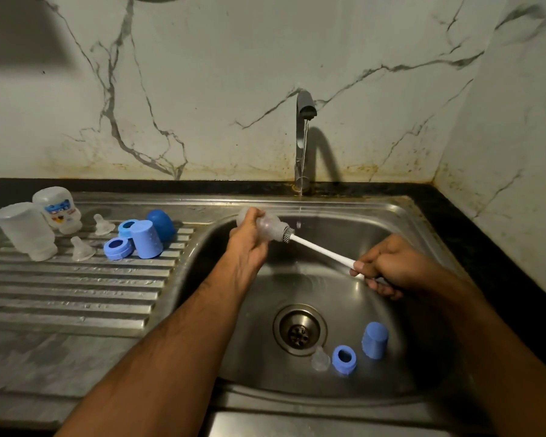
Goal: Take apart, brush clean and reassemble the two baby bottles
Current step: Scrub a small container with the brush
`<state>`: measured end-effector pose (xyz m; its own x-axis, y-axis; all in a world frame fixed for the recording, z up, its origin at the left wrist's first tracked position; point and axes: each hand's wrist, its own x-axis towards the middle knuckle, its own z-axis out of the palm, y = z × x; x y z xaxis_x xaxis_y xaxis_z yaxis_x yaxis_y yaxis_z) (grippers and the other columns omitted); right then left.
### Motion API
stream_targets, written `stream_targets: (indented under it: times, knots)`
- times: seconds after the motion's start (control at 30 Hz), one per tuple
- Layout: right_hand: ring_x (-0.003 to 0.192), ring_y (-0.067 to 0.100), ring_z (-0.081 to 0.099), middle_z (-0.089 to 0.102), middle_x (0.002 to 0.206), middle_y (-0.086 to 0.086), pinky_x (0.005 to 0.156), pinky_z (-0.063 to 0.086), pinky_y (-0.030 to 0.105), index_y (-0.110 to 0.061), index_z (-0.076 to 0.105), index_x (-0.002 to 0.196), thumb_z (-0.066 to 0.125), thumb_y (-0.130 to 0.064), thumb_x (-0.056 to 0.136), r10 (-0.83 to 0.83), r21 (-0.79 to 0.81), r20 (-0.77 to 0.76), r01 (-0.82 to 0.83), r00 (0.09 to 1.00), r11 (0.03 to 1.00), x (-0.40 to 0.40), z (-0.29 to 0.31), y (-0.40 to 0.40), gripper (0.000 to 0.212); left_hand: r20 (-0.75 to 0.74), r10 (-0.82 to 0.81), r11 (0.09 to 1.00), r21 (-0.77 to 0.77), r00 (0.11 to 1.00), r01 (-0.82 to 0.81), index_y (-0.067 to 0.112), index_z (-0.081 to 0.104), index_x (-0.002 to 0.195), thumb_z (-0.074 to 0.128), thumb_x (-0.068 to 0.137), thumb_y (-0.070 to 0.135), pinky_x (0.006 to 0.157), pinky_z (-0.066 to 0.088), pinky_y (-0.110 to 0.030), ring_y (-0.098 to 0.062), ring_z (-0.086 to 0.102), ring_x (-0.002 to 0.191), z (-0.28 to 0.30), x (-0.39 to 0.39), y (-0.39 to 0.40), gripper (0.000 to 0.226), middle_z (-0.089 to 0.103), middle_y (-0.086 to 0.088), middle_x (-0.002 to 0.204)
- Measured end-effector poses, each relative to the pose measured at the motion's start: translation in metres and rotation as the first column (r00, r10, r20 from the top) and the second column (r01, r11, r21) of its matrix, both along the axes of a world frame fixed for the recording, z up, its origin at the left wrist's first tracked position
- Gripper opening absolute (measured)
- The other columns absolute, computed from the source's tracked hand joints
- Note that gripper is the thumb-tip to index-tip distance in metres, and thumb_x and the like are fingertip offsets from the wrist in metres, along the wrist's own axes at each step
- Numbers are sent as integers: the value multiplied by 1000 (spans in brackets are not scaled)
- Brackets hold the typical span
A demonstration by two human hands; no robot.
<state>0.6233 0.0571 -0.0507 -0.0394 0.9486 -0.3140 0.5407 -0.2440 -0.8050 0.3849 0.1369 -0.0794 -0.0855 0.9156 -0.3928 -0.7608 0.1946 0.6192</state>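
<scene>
On the ribbed drainboard [76, 279], toward its far left corner, two bottles are stood mouth down: a plain one [26, 230] and, just behind it, a printed one [57, 209]. To their right, along the far edge, two clear teats [103, 224] are set, one nearer the front, then two blue rings [119, 247], a blue cap [147, 239] stood on its rim and a darker blue dome [161, 223] behind it. These parts appear to be washed and left to drain; none has been put back together.

Over the far left side of the sink [401, 216], a third small clear bottle [267, 227] is gripped by the left hand [249, 238], its fingers curled round the body and its mouth turned to the right. The brush [316, 249] is pushed into that mouth, bristles just inside the neck. A thin stream is let fall from the tap [303, 121] just beside the bottle. The white handle is pinched at its near end by the right hand [391, 263], fingers clenched about it.

On the sink floor, right of the drain [300, 331], a teat [320, 359], a ring [344, 359] and a cap [375, 339] are laid close together, seemingly unwashed.

By this showing, dismantling is finished and brushing is well advanced; the held bottle's scrubbing, its three loose parts, rinsing and all reassembly are judged to remain.
</scene>
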Motion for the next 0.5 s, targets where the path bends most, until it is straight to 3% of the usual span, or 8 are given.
stream_targets:
  times: [0.07,0.2,0.27,0.4,0.5]
  knots:
    - [36,11,40,53,49,4,36,30,21,2,70,96,54,-10,102,11,15,-26,-10,1000,1000,-7,-3,0,20,-32,-2,1000,-1,999,2,0,56,119,74,83,5,80,61,-45,-30,66,105,1,8,-4,40,61,-19,119]
    - [33,11,40,54,47,5,34,30,19,3,70,96,56,-9,101,8,5,-25,-8,1000,1000,4,-1,4,19,1,65,998,3,998,-65,4,51,126,81,77,6,96,54,-52,-32,64,111,4,1,2,56,60,-20,125]
    - [32,10,40,53,46,4,34,31,18,2,70,96,55,-9,102,14,-12,7,-14,1000,1000,4,-2,4,19,-47,41,999,-6,998,-41,3,53,129,78,81,5,97,54,-52,-31,64,113,2,3,0,54,60,-19,126]
    - [37,12,40,53,50,6,36,30,20,2,69,95,54,-8,101,20,23,-21,-19,1000,1000,-8,-5,2,19,-72,-27,1000,-10,997,26,5,55,119,76,82,4,82,59,-53,-34,63,111,2,15,-6,42,59,-20,123]
    - [35,11,42,54,49,6,34,32,20,2,70,94,56,-8,101,-6,23,-38,7,999,1000,6,-2,3,19,-6,-6,999,41,1000,6,4,56,111,76,82,5,97,53,-53,-33,63,116,4,5,-2,35,59,-20,127]
